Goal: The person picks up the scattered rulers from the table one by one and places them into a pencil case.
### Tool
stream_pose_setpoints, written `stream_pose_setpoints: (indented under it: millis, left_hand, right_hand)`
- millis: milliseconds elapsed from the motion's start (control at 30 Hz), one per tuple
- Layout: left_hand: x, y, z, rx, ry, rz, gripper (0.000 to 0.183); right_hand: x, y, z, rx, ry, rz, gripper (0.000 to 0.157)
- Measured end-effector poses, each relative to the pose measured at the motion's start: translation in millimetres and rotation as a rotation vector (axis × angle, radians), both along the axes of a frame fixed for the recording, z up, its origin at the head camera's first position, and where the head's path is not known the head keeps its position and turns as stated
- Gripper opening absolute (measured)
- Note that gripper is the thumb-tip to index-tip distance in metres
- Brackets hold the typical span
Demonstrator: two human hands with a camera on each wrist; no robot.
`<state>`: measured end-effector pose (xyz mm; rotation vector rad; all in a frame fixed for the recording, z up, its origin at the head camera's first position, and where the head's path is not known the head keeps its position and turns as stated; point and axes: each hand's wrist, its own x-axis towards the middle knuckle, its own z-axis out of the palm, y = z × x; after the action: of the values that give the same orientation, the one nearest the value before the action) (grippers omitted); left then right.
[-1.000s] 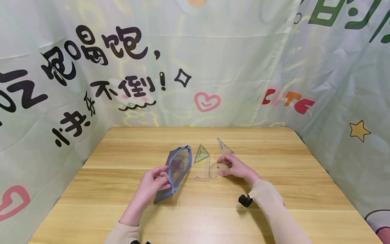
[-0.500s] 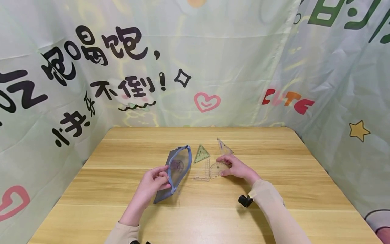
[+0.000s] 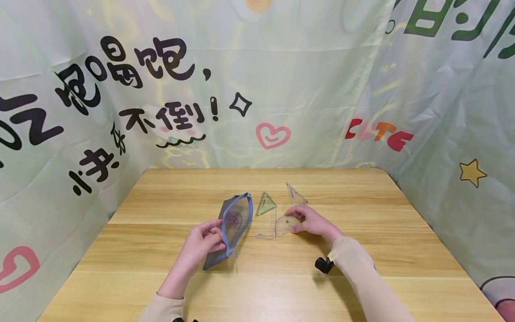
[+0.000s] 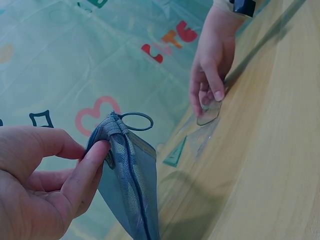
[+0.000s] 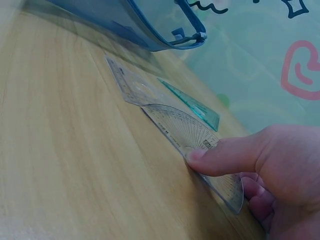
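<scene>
My left hand (image 3: 203,239) pinches the rim of a blue mesh zip pouch (image 3: 217,259), whose mouth gapes toward the right. A dark round shape shows through the mesh. In the left wrist view, thumb and fingers grip the pouch's zipped edge near a pull ring (image 4: 137,122). My right hand (image 3: 311,219) holds a clear half-round protractor (image 5: 170,125), thumb on its straight edge, the other fingers partly hidden behind. Left of it lies a clear set square (image 5: 127,82), overlapped by the protractor in the right wrist view. A green set square (image 3: 265,205) lies just beyond.
Another clear set square (image 3: 295,195) lies behind the right hand on the wooden table (image 3: 161,201). A black wrist camera (image 3: 323,265) sticks out by the right sleeve. Printed cloth (image 3: 314,89) hangs around the table's back and sides.
The right fingers have shifted slightly left over the protractor, which sits at a slightly different angle. The left hand and the pouch look unchanged. The head view has moved a little.
</scene>
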<state>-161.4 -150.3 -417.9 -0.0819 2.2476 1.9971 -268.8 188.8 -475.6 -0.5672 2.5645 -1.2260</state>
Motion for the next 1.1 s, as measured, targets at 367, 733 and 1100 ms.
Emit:
stream_pose_setpoints:
  millis: [367, 733, 1100]
  left_hand:
    - [0.0, 0.6, -1.7, -0.006, 0.007, -0.005, 0.046]
    - [0.8, 0.3, -1.8, -0.001, -0.006, -0.005, 0.047]
    - [1.0, -0.5, -0.9, -0.002, -0.004, -0.005, 0.046]
  right_hand:
    - [-1.5, -0.8, 8.2, 0.044, 0.004, 0.035, 0.04]
    - [-1.7, -2.4, 7.1, 0.058, 0.02, 0.032, 0.037]
    - [2.0, -1.3, 9.7, 0.067, 0.054, 0.004, 0.033]
